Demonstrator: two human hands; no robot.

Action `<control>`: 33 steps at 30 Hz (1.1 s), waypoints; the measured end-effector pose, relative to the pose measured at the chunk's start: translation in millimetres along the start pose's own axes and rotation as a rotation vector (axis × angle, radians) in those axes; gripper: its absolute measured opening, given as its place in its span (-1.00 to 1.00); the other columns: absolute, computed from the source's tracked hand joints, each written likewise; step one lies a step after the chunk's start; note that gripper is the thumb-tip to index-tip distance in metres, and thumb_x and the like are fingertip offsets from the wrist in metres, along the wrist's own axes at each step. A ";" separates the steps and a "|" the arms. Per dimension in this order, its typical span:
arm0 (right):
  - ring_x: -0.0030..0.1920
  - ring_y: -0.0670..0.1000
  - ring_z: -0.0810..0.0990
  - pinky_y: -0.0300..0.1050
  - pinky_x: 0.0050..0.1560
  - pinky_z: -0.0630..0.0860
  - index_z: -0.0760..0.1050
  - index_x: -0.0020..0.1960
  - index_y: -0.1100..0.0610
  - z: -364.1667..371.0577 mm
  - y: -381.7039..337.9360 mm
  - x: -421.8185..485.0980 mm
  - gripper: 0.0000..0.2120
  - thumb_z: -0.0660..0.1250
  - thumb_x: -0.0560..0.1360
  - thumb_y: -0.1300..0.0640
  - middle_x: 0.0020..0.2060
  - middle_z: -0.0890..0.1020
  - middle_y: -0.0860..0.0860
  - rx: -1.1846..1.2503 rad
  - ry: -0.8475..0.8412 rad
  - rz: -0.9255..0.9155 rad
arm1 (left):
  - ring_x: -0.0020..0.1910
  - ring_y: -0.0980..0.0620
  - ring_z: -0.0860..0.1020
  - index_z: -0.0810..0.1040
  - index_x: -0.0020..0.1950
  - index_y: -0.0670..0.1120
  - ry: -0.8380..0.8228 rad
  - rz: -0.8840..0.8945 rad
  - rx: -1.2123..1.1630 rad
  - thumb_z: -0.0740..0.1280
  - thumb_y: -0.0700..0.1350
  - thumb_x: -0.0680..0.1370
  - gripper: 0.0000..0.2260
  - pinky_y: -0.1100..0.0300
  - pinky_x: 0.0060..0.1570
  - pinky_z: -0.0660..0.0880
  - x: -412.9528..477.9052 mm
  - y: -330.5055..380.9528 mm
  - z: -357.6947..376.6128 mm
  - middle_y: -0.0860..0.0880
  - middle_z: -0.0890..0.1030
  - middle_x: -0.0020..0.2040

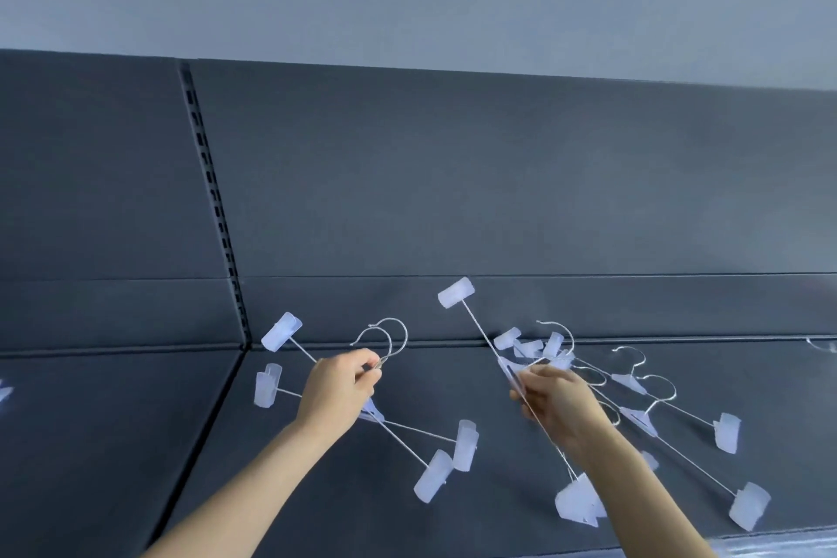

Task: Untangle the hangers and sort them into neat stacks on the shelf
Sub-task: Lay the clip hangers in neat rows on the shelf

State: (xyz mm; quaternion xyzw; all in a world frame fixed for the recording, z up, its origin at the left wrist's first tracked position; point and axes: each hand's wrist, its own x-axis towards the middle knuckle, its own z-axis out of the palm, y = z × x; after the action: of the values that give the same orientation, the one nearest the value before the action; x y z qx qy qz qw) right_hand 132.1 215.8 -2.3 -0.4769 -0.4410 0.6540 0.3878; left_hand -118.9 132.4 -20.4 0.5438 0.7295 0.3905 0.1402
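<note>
Inspection of the sorting at the shelf (pixel 136 444). My left hand (pixel 337 385) is closed, fingertips pinched on the necks of two clip hangers (pixel 385 419) just below their wire hooks (pixel 389 338). The rods of these two cross and their clips splay in four directions, so this pair is held but not aligned. My right hand (pixel 559 399) is closed around the centre of a third hanger (pixel 484 338), tilted steeply, with one clip (pixel 456 293) raised toward the back panel (pixel 498 177) and the other low by my forearm. Just beyond that hand lies the tangled pile (pixel 634 385), hooks and rods interlaced on the shelf surface. I cannot tell whether the hanger in my right hand is fully free of it.

Judgement: the step in hand is drawing this one hanger clear. To do it well, I should lift it along its own rod line, not sideways, so that its hook does not drag a neighbour out with it. If resistance is felt, rotate the hook out of the loop that holds it; do not pull. Once clear, turn it until rod and hook match the pair in my left hand, then nest it against them. The left pair should be squared first. No neat stack is visible on the shelf yet; the task appears to be at an early stage.
</note>
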 end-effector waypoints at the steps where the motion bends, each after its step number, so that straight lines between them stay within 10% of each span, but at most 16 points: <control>1: -0.40 -0.01 0.54 -0.25 -0.40 0.38 0.44 -0.34 0.19 6.1 1.2 -1.7 -0.77 0.23 0.48 0.36 -0.42 0.48 0.09 -0.084 0.006 -0.018 | -0.50 0.13 0.42 0.41 -0.39 0.07 0.032 0.007 0.001 0.29 -0.20 0.47 -0.73 0.24 -0.34 0.34 -3.9 -2.0 -6.0 0.05 0.48 -0.54; 16: -0.45 -0.04 0.16 -0.25 -0.49 0.09 0.39 -0.38 0.28 167.6 39.1 -35.0 -0.64 0.41 0.39 0.05 -0.51 0.28 0.00 -0.574 -0.197 -0.288 | -0.33 -0.05 0.50 0.62 -0.24 -0.04 0.365 -0.070 0.135 0.36 -0.18 0.45 -0.90 0.20 -0.09 0.33 -83.0 -93.9 -144.1 0.18 0.51 -0.53; 27: -0.41 -0.06 0.40 -0.20 -0.31 0.37 0.49 -0.52 0.09 385.1 113.3 -95.2 -0.66 0.30 0.42 0.28 -0.40 0.65 -0.17 -0.554 -0.327 -0.277 | -0.48 -0.01 0.55 0.64 -0.26 -0.09 0.445 -0.138 0.193 0.41 -0.23 0.40 -0.93 0.18 -0.28 0.52 -165.9 -241.8 -319.8 0.04 0.59 -0.51; 33: -0.35 -0.05 0.48 -0.25 -0.32 0.37 0.59 -0.25 0.17 459.2 140.9 -116.5 -0.92 0.36 0.41 0.27 -0.39 0.59 -0.03 -0.653 -0.305 -0.269 | -0.43 0.09 0.59 0.67 -0.19 -0.12 0.479 -0.209 0.139 0.42 -0.25 0.41 -0.94 0.18 -0.26 0.57 -178.6 -292.4 -377.0 0.02 0.65 -0.42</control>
State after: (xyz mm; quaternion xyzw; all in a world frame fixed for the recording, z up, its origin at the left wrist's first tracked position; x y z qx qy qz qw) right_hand -295.2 -31.1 -31.1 -0.4106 -0.7373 0.4858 0.2276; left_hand -490.2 -216.5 -23.7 0.3661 0.8190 0.4404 -0.0346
